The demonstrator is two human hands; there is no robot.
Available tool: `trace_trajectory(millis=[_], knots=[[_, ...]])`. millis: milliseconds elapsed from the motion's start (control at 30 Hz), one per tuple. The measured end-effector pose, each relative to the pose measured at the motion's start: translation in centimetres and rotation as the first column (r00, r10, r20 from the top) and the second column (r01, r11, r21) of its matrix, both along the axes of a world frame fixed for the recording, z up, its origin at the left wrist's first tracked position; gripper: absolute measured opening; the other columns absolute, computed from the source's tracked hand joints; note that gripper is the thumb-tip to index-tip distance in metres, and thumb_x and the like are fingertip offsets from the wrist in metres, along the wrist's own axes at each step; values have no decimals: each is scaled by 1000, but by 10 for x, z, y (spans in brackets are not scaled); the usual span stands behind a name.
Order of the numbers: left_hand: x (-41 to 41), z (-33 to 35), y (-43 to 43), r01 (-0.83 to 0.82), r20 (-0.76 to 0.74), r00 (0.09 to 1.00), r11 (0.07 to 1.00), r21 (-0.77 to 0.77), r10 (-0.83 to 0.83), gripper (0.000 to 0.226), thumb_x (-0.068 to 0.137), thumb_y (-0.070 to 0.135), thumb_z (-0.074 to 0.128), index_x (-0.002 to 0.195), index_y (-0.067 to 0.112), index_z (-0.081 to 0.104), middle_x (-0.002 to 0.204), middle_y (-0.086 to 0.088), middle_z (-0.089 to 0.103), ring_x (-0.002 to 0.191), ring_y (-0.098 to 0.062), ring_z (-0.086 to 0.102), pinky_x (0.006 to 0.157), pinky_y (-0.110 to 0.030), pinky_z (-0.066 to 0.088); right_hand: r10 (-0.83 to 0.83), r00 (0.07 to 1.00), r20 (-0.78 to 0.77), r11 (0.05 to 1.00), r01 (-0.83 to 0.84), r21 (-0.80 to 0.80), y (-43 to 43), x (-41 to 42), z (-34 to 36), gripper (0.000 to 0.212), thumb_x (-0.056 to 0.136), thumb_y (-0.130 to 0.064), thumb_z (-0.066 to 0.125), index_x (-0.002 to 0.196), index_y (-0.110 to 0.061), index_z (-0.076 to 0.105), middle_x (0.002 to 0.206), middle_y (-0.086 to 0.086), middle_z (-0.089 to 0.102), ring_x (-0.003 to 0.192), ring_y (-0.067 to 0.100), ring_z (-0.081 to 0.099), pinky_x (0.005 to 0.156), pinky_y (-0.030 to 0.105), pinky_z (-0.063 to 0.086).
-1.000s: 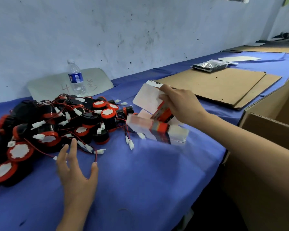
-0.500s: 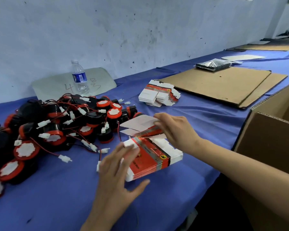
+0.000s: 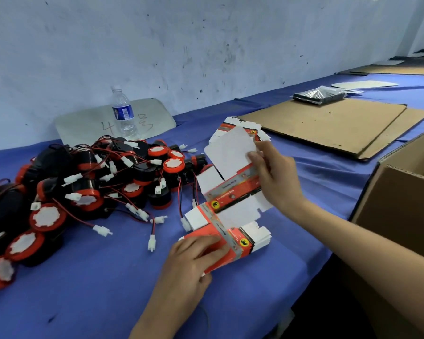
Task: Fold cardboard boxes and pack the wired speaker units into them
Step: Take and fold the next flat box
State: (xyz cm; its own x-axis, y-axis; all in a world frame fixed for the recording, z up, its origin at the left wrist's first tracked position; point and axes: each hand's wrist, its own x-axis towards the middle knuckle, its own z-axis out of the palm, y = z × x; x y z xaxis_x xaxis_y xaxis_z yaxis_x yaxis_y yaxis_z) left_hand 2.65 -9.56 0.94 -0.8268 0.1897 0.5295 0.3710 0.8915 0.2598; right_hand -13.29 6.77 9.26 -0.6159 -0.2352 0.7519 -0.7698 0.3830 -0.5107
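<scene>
Right hand (image 3: 274, 177) now pinches one blank (image 3: 233, 152), lifted off the stack (image 3: 233, 243); left hand (image 3: 191, 263), fingers straight, presses the stack down. Folding apparently starts.

Bare hands at a blue cloth-covered table (image 3: 96, 289)
The right hand (image 3: 274, 182) pinches an unfolded red-and-white printed cardboard box blank (image 3: 233, 155), raised above a stack of flat red cardboard blanks (image 3: 241, 241) on which the left hand (image 3: 191, 263) rests; a tangled pile of black-and-red wired speaker units (image 3: 83, 189) lies beside it.
</scene>
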Motion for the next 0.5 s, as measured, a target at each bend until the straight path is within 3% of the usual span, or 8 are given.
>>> trace_trajectory(millis=[67, 133, 233, 300, 400, 467, 500], knots=[[0, 0, -1, -17, -7, 1000, 1000, 1, 17, 62, 50, 1, 61, 106, 25, 75, 114, 10, 67, 110, -7, 47, 91, -25, 39, -53, 999, -4, 976, 53, 211, 9, -12, 11, 20, 97, -22, 55, 105, -6, 63, 69, 3, 65, 61, 20, 58, 58, 26, 37], [1, -1, -1, -24, 20, 1000, 1000, 2, 24, 62, 50, 2, 61, 107, 25, 74, 115, 9, 66, 110, -8, 47, 91, -26, 39, -52, 996, 72, 884, 12, 467, 17, -22, 24, 23, 96, -27, 56, 107, -11, 66, 82, 6, 70, 75, 26, 63, 63, 27, 37], [2, -2, -2, -25, 57, 998, 1000, 16, 24, 62, 51, 4, 61, 108, 25, 73, 116, 10, 66, 110, -7, 47, 92, -28, 44, -4, 963, 271, 730, -183, 659, 27, -32, 38, 20, 95, -32, 56, 98, -19, 70, 71, -16, 63, 67, 1, 61, 58, 13, 38], [2, -2, -2, -31, 74, 997, 999, 29, 29, 62, 53, 4, 62, 109, 25, 73, 118, 10, 65, 111, -8, 46, 91, -34, 45, 56, 892, 448, 764, -327, 556, 34, -34, 43, 19, 95, -30, 57, 94, -20, 72, 66, -21, 66, 60, -6, 60, 56, 6, 40], [2, -2, 1, -4, 130, 992, 998, 56, -3, 57, 67, 7, 63, 119, 29, 68, 128, 15, 57, 120, -3, 43, 101, -35, 39, 205, 777, 596, 905, -382, 186, 34, -32, 40, 26, 96, -27, 56, 91, -6, 70, 61, -15, 66, 52, -4, 58, 52, 8, 43], [8, -1, 2, 14, 262, 963, 987, 160, -56, 57, 79, 30, 70, 130, 43, 50, 137, 30, 39, 128, 11, 33, 111, -24, 29, 241, 772, 588, 952, -305, 12, 22, -27, 29, 27, 97, -26, 55, 89, -5, 69, 59, -13, 63, 51, -2, 55, 51, 10, 42], [11, 4, 4, 7, 351, 931, 966, 259, -100, 65, 75, 46, 73, 131, 49, 41, 137, 37, 35, 127, 18, 31, 107, -14, 29, 240, 785, 571, 961, -274, -28, 12, -23, 20, 24, 97, -26, 54, 85, -11, 68, 59, -14, 62, 51, -2, 54, 52, 11, 42]])
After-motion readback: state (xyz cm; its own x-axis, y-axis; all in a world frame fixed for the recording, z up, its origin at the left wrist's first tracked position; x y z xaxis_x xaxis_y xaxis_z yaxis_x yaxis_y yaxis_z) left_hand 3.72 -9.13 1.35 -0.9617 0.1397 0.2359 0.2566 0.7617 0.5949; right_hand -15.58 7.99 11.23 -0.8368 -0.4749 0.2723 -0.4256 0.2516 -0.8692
